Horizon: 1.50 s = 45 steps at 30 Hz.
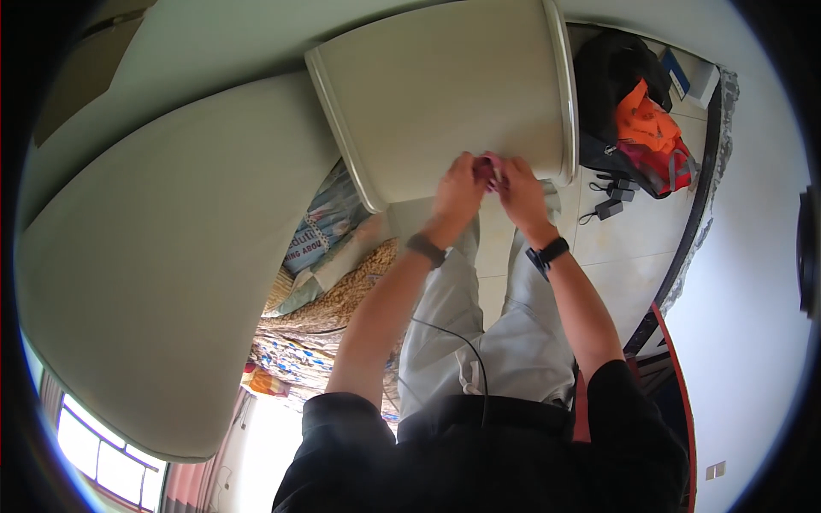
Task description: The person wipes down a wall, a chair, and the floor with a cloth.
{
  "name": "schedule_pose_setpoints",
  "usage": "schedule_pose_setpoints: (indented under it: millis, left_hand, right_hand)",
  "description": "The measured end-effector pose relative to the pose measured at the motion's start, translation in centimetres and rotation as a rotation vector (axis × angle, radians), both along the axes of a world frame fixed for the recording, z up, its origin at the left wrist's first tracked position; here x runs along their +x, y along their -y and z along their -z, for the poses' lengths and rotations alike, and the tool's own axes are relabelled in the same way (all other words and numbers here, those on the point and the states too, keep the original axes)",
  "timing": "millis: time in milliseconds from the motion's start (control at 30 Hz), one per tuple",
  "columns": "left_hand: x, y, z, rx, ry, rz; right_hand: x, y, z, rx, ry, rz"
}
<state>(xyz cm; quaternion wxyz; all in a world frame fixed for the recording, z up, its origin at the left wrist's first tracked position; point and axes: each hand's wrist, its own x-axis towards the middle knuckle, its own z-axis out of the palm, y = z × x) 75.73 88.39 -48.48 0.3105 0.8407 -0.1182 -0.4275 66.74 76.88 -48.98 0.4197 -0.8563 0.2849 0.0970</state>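
So the fingertips of the left hand [459, 190] and right hand [523, 195] are both curled in on a small pink-and-dark-red thing [487, 169], one hand pinching each side. It's sitting right between the fingers, partly covered by them, and too blurry for me to say what it is. Seen from above, it overlaps the near side of the cream cabinet [436, 94]; can't tell if it's touching the cabinet or just held above it.

My read: the step in hand is two-handed fiddling with that little thing, and the next move calls for a steady light pinch from both sides so it doesn't slip.

Further out, there's a dark band on each wrist. Right of the cabinet is a black bag [599, 90] with orange cloth [646, 120] on it, and some black adapters [609, 209] nearer the person. Left of the cabinet is a big pale rounded panel [162, 248], with patterned bedding [295, 346] nearer.
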Motion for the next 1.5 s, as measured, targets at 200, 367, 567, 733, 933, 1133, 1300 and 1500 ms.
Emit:
schedule_pose_setpoints:
  millis: [200, 367, 567, 733, 933, 1133, 1300, 1500]
  left_hand:
    - [1.3, -5.0, -0.4, -0.08, 0.162, -0.268]
    - [0.0, -0.2, 0.7, -0.092, 0.162, -0.356]
    - [-1.8, 5.8, 1.2, -0.084, 0.096, -0.183]
    - [-5.9, 3.1, 2.2, -0.143, 0.026, -0.256]
    - [-3.2, -2.6, 1.8, -0.018, 0.02, -0.218]
    - [1.7, -2.6, 1.5, -0.013, 0.223, -0.386]
    - [3.1, 4.5, 2.2, -0.058, 0.278, -0.356]
    - [-0.6, 10.3, 4.0, -0.225, 0.15, -0.267]
  right_hand:
    - [5.1, -4.1, 2.0, 0.127, 0.062, -0.176]
    - [5.5, -0.5, 1.6, -0.037, 0.169, -0.154]
    - [1.9, 4.1, -0.2, -0.103, -0.054, 0.028]
    - [-1.8, 2.6, 0.9, -0.106, 0.06, -0.105]
    - [0.8, -1.8, 2.3, -0.01, 0.038, -0.241]
    - [6.4, -2.0, 1.0, 0.06, 0.153, -0.224]
    - [8.1, 4.1, 1.3, -0.06, 0.18, -0.244]
    - [3.7, 9.7, -0.3, -0.223, 0.084, -0.115]
